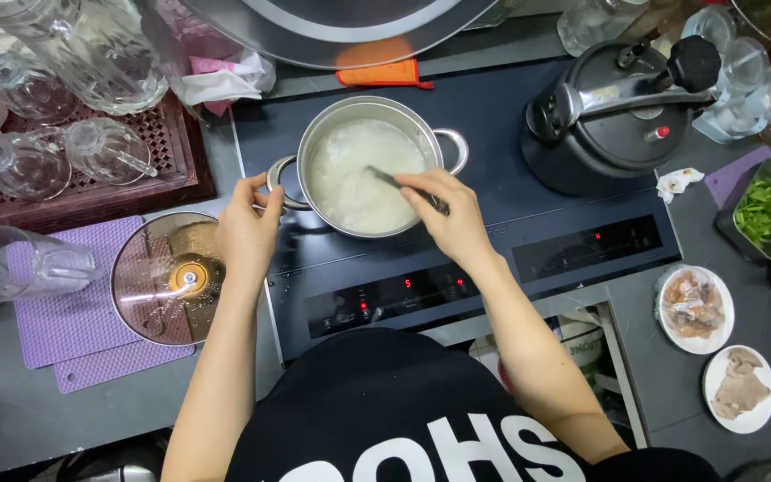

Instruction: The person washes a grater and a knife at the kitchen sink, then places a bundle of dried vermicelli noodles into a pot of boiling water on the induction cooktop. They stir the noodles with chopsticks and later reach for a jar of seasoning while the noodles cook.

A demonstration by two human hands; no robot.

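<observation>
Spoon [396, 181] tip sunk in cloudy pot [363, 112]; right hand [452, 219] hides its handle.

A dark grey counter [73, 406] is topped by a black induction hob [493, 134], a wooden tray [171, 170], purple mats [91, 357] under a glass lid [167, 278], and two small plates [716, 308] at the right.

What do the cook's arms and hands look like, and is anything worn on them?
Both arms are bare from the upper arm down: no sleeves reach them, and no gloves, watch or bracelets show. The left hand and right hand look bare too; any rings are too small to tell. The person wears a black top with large white lettering.
</observation>
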